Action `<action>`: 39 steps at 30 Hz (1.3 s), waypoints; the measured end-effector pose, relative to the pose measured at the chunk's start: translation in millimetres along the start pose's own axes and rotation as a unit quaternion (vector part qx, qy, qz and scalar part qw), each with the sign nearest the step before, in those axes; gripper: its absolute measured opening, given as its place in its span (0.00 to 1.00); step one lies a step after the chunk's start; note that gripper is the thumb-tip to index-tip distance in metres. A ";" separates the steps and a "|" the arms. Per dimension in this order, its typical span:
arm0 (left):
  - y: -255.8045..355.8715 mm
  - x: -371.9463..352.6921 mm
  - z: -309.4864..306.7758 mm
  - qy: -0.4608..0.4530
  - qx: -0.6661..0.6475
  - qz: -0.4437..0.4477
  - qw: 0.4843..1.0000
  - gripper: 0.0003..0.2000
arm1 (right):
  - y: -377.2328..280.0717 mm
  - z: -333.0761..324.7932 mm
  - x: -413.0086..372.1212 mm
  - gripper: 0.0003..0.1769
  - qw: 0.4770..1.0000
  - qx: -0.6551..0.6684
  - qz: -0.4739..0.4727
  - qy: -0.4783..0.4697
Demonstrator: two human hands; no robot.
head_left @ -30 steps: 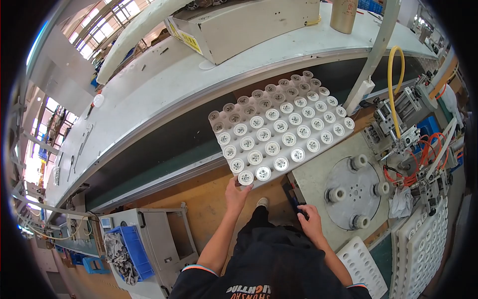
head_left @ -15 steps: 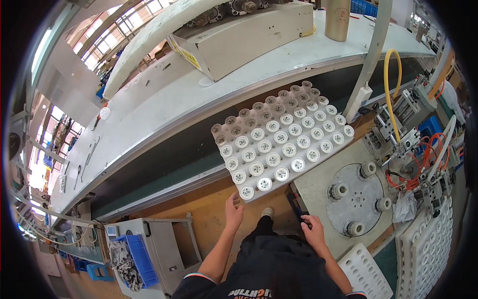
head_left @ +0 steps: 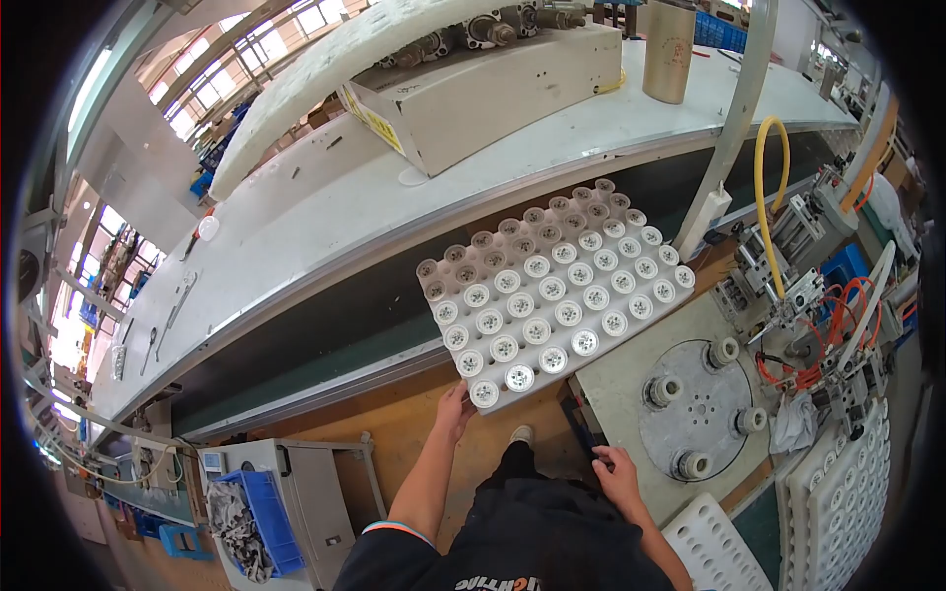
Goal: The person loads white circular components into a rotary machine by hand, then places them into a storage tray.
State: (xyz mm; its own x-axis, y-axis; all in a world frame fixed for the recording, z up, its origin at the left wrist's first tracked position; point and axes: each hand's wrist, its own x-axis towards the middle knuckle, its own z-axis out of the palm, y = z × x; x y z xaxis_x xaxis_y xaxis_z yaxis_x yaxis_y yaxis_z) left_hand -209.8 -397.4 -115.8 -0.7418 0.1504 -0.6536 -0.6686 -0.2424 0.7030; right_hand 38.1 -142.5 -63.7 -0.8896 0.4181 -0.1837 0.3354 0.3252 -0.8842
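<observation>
the white tray (head_left: 541,383), filled with rows of round white parts, lies aslant across the far edge of the wooden tabletop (head_left: 414,404). to its right sits a round grey plate (head_left: 695,409) carrying four white fixtures. the left hand (head_left: 453,409) touches the tray's near corner; whether it grips, i cannot tell. the right hand (head_left: 619,475) rests open by the plate's near left edge, holding nothing.

The tray (head_left: 544,385) is white, its cups a regular grid of pale rings. At right, a yellow hose (head_left: 760,202) curves above a grey disc (head_left: 695,412). The near-left bin (head_left: 266,492) is blue.
</observation>
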 end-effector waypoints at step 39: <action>57.9 -64.4 55.8 -0.170 -0.064 -0.015 0.983 0.22 | 8.1 16.0 -0.4 0.16 0.998 0.033 0.044 -0.014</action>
State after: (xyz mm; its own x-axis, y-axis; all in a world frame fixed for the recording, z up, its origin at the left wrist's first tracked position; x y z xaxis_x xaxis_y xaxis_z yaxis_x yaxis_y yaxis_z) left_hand -203.8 -367.7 -17.3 -0.7116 0.4651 -0.5265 -0.6939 -0.3484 0.6301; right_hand 36.2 -153.6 -77.6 -0.8663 0.4182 -0.2733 0.3927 0.2319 -0.8899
